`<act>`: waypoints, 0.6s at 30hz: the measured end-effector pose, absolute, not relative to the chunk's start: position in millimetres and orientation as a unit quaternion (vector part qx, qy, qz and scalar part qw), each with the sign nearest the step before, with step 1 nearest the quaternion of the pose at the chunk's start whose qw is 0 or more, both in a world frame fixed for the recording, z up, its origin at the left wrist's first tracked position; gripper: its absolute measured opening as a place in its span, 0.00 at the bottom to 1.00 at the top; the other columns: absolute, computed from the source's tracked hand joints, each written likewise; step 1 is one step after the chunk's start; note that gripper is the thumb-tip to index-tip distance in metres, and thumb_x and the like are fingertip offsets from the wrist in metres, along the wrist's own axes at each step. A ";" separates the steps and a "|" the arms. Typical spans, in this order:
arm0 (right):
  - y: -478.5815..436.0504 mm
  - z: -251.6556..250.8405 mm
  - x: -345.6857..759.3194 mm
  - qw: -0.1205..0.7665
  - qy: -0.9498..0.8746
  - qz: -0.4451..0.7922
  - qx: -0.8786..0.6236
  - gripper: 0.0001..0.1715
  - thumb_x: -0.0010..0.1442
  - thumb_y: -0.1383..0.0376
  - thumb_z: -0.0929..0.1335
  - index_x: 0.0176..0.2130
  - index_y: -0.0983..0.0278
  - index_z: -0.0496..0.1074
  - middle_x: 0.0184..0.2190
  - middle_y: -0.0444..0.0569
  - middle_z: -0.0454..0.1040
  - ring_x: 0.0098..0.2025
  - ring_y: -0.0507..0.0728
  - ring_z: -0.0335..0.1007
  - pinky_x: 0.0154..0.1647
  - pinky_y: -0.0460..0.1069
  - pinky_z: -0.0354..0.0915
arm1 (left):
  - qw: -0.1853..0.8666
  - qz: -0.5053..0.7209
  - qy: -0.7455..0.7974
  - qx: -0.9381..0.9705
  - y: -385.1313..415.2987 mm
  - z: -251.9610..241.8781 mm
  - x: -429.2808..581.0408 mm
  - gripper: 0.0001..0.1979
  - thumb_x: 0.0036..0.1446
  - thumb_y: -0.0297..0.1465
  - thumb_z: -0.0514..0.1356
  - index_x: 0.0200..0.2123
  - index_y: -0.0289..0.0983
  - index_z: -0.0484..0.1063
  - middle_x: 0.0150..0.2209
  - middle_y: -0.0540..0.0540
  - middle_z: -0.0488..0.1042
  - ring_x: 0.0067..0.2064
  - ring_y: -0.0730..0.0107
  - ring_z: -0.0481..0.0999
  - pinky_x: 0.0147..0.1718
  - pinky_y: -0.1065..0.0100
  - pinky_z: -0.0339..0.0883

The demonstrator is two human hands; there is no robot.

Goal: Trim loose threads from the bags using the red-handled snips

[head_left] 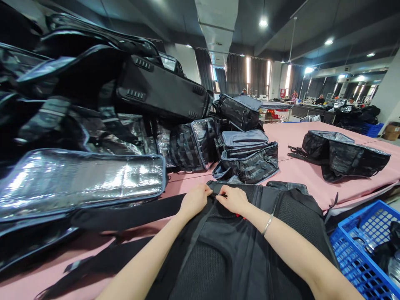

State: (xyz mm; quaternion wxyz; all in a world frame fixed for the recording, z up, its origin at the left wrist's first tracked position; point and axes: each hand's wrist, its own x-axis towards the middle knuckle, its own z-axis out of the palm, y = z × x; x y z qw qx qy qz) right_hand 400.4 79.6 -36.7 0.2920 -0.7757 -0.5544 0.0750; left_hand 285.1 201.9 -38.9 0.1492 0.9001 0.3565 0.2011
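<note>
A black backpack with mesh padding lies back panel up in front of me. At its far edge my left hand is closed, thumb and fingers pinching the black fabric edge. Close beside it my right hand pinches the same edge, fingers curled; a small dark piece shows between the two hands, too small to name. A black shoulder strap stretches left from under my left hand. Just beyond my hands sits a dark camouflage bag with a grey lining.
Silver-lined black bags are heaped high on the left. Another open bag lies on the pink-covered table at right. A blue plastic basket with dark items stands at the lower right. People are at tables far behind.
</note>
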 end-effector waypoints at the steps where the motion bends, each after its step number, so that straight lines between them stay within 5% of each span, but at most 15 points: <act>1: 79.5 -37.2 401.1 0.298 -0.554 0.075 -0.774 0.08 0.58 0.56 0.65 0.34 0.57 0.69 0.30 0.44 0.73 0.37 0.58 0.70 0.36 0.49 0.60 | 0.160 0.210 0.362 0.894 202.3 -38.2 285.0 0.08 0.51 0.33 0.50 0.24 0.37 0.63 0.33 0.42 0.72 0.39 0.60 0.71 0.38 0.64 0.62; 9: 77.9 -39.0 406.6 0.322 -0.529 0.089 -0.780 0.09 0.58 0.57 0.64 0.33 0.60 0.69 0.30 0.43 0.74 0.36 0.55 0.70 0.34 0.46 0.59 | 0.283 0.359 0.473 0.753 217.7 -39.4 264.3 0.13 0.54 0.39 0.45 0.32 0.37 0.62 0.30 0.44 0.73 0.32 0.64 0.75 0.31 0.66 0.67; 18: 76.5 -42.6 401.3 0.305 -0.567 0.057 -0.763 0.07 0.58 0.58 0.65 0.34 0.58 0.69 0.29 0.44 0.73 0.36 0.57 0.70 0.36 0.48 0.58 | 0.304 0.429 0.492 0.694 215.7 -44.4 221.6 0.15 0.46 0.40 0.55 0.35 0.37 0.65 0.25 0.49 0.73 0.30 0.66 0.75 0.32 0.67 0.67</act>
